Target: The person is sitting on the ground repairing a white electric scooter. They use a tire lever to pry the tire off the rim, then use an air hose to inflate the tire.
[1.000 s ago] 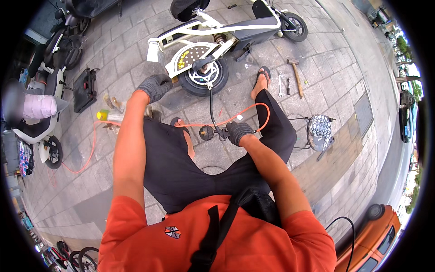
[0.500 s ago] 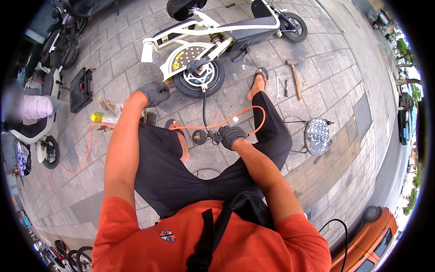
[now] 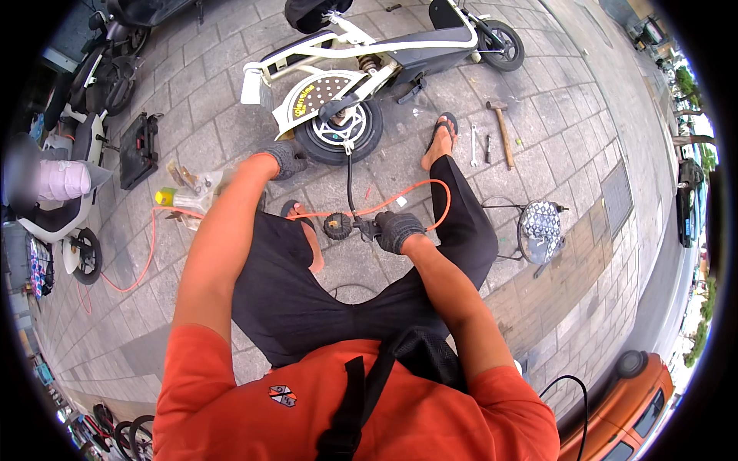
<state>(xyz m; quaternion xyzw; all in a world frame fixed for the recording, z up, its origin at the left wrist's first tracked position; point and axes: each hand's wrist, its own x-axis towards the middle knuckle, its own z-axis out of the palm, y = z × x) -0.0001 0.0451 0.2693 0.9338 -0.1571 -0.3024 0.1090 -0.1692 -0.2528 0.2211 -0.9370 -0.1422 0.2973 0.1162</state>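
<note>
Gloved right hand [image 3: 398, 230] grips round inflator gauge [image 3: 338, 226]; left hand [image 3: 286, 158] touches rubber tyre [image 3: 338, 132].

Matt knit cloth glove on left hand [image 3: 286, 157], resting against dull black rubber tyre [image 3: 339, 138]. Same dark fabric glove on right hand [image 3: 397, 229], gripping metal-looking inflator w/ round gauge [image 3: 337, 226] just left of it. Smooth orange hose [image 3: 430, 187], prob. rubber/plastic, looping past right hand. Rough grey stone paving [image 3: 538, 131] below both.
</note>
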